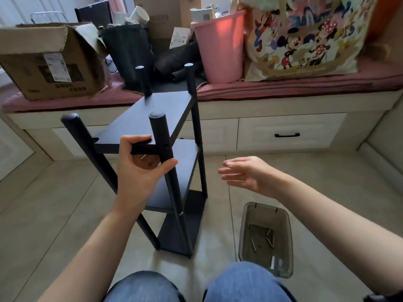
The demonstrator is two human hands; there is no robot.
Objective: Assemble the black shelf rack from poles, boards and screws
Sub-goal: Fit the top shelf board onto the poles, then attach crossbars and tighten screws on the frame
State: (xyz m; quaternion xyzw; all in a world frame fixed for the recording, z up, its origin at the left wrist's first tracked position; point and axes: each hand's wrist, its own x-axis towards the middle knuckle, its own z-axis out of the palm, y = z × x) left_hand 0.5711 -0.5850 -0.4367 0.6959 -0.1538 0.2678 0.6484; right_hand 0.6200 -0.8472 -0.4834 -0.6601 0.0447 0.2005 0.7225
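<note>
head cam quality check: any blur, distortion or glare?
Head view: wide-angle bowing curves the bench edge; the right hand is slightly motion-blurred, the left hand sharper; the pink bin glows with backlight; the black rack loses surface detail.

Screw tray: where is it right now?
In the head view the tray sits on the floor at lower right, right of the rack and below the open right hand, with a few screws inside.

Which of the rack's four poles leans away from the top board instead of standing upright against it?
The near-left pole: it tilts outward from the top board, while the other three stand upright.
</note>
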